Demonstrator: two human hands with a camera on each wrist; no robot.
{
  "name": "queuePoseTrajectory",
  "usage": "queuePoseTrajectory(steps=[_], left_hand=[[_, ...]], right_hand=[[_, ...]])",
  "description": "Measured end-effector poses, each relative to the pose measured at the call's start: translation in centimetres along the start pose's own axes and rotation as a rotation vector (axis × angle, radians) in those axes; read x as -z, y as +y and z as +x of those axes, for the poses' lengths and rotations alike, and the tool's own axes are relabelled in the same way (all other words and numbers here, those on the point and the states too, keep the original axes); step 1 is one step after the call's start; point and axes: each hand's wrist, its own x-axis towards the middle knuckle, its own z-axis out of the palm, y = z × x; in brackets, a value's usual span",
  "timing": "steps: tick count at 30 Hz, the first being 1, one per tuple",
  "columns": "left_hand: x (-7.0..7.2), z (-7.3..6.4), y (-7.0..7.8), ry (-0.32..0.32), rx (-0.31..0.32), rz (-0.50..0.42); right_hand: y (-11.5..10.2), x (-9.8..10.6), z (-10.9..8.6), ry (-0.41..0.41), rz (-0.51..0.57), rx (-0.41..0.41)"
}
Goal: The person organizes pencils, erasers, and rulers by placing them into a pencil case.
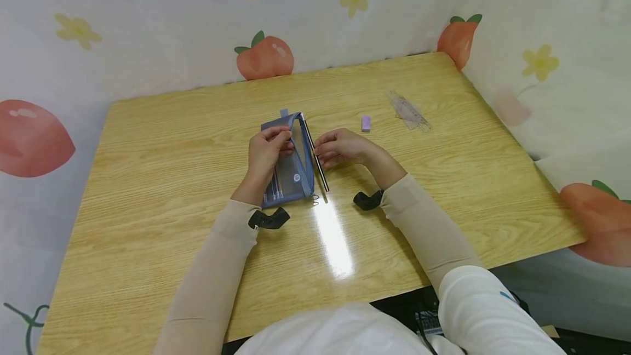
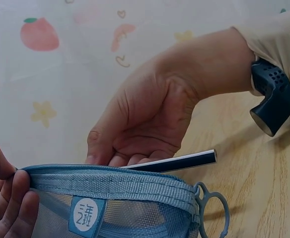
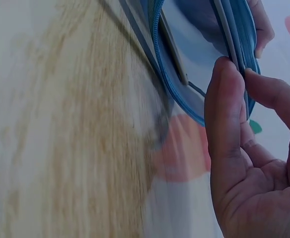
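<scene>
A blue mesh zip pouch [image 1: 288, 166] stands unzipped on the table, its zip edge towards the right hand. The left hand [image 1: 268, 149] pinches the edge of its opening; in the left wrist view only the fingertips [image 2: 16, 198] show at the pouch's end. Between thumb and fingers, the right hand [image 1: 345, 148] holds a black-and-silver pencil-like stick [image 1: 315, 152] along the outside of the opening. One blunt end of the stick [image 2: 184, 161] juts past the zip edge in the left wrist view. Other slim items [image 1: 276, 185] show through the mesh.
A purple eraser [image 1: 366, 123] lies beyond the right hand. Further right are clear plastic rulers [image 1: 409, 109], overlapping. A ring pull [image 2: 214, 213] hangs from the pouch's zip end. A patterned cloth wall [image 1: 320, 10] borders the wooden table [image 1: 162, 158].
</scene>
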Motion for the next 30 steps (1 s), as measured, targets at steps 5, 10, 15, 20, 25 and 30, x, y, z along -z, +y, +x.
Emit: queuePoseTrajectory(steps=[5, 10, 15, 20, 25, 30], left_hand=[[0.0, 0.0, -0.2, 0.0, 0.001, 0.007], [-0.2, -0.1, -0.3, -0.001, -0.004, 0.015], [-0.3, -0.2, -0.2, -0.01, 0.002, 0.01], [-0.3, -0.3, -0.3, -0.014, 0.004, 0.009], [-0.4, -0.3, -0.3, -0.014, 0.01, 0.021], [-0.5, -0.3, -0.3, -0.009, 0.018, 0.028]], right_hand=[[0.0, -0.2, 0.0, -0.008, -0.028, 0.015], [0.0, -0.7, 0.4, 0.003, -0.015, 0.026], [0.2, -1.3, 0.7, 0.025, 0.002, 0.02], [0.3, -1.7, 0.9, 0.052, -0.013, 0.028], [0.2, -2.1, 1.0, 0.1, -0.005, 0.036], [0.3, -2.5, 1.3, 0.133, -0.016, 0.031]])
